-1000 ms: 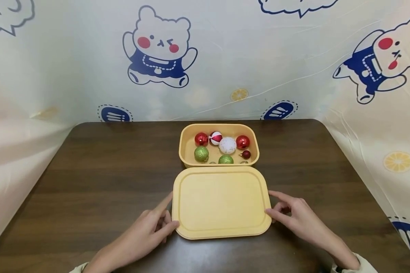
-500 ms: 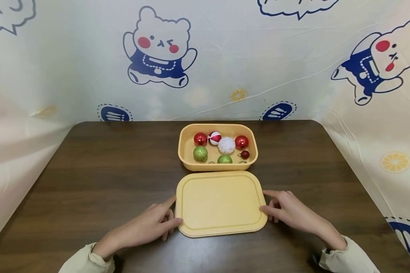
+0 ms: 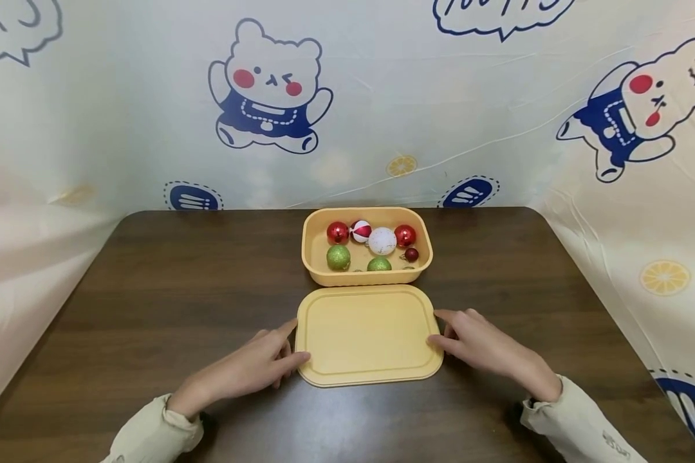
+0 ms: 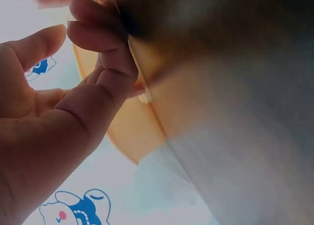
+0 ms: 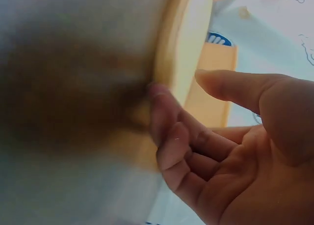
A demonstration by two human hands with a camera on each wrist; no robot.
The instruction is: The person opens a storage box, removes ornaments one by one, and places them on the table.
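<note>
In the head view, the lid [image 3: 367,335] lies between the two hands, face up, and looks smaller than a second ago, so I judge it has been lowered toward the table [image 3: 179,308]. The near wall of the box [image 3: 365,278], largely hidden behind the lid a second ago, now shows just beyond its far edge. The left hand [image 3: 251,366] has its thumb over the near corner of the lid and its forefinger along the side; the right hand [image 3: 486,341] holds the opposite side likewise, thumb on top. Ahead of the fingertips, between the hands, the open box bears balls [image 3: 338,258] in red, green, white and stripes. For the work in hand, this suggests the lid is off and being laid down in front of the box, with the balls uncovered but untouched.

In the left wrist view, the fingers are bent close together, with the box showing behind them; how firmly the thumb bears on the lid cannot be told here.

In the right wrist view, the lid's rim stands in a narrow gap, thumb on one side and bent fingertips on the other. Blur beneath those fingertips hides whether the lid fully touches the table.
</note>
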